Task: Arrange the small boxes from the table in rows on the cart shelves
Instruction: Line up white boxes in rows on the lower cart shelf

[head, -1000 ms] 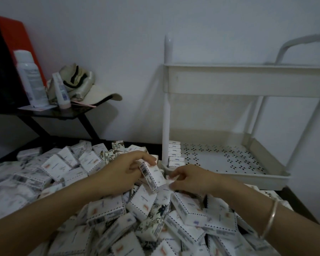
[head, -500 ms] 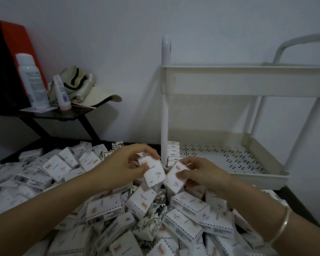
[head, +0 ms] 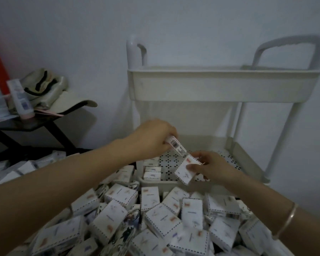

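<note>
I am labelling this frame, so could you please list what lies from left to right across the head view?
White tube → cap → left hand pinching a barcoded box → tilted box gripped by the right hand → bangle.

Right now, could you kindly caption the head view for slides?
Left hand holds a barcoded box, right hand a second box, over the lower cart shelf beside a row.
</note>
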The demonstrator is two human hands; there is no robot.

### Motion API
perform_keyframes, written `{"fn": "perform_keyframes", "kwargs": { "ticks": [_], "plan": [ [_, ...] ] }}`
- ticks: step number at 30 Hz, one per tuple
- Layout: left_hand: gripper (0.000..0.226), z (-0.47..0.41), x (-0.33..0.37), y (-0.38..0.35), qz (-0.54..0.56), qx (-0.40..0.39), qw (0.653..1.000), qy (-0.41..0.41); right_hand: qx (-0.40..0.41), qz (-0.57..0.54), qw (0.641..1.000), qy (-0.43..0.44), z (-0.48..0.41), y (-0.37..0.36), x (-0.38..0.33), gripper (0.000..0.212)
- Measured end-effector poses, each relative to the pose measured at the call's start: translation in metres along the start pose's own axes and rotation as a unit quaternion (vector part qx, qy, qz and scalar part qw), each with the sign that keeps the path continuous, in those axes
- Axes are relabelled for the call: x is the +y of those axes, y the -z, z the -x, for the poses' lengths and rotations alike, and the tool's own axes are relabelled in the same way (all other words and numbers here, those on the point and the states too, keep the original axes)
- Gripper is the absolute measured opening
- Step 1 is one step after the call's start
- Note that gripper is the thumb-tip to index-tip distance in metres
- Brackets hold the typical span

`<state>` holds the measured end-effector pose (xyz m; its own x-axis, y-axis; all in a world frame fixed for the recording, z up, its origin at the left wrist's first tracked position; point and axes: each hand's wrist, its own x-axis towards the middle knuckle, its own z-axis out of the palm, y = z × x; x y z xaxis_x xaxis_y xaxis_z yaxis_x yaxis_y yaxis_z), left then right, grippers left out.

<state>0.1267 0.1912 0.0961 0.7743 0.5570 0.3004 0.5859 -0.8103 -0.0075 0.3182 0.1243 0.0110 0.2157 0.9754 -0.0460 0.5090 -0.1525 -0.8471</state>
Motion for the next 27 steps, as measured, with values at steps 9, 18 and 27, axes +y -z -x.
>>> {"fn": "perform_keyframes", "kwargs": {
  "ticks": [9, 18, 27],
  "plan": [
    [0.020, -0.098, -0.012, -0.033, -0.196, -0.091, 0.969, 0.119, 0.055, 0.080, 0.994, 0.054, -0.047, 0.006, 0.006, 0.034],
    [0.018, -0.105, -0.048, -0.084, -0.256, -0.218, 0.934, 0.117, 0.123, 0.226, 0.961, 0.096, -0.086, 0.022, 0.020, 0.042],
    [0.020, -0.104, -0.048, -0.090, -0.233, -0.257, 0.926, 0.149, 0.153, 0.190, 0.959, 0.141, -0.127, -0.017, 0.025, 0.033]
  ]
}}
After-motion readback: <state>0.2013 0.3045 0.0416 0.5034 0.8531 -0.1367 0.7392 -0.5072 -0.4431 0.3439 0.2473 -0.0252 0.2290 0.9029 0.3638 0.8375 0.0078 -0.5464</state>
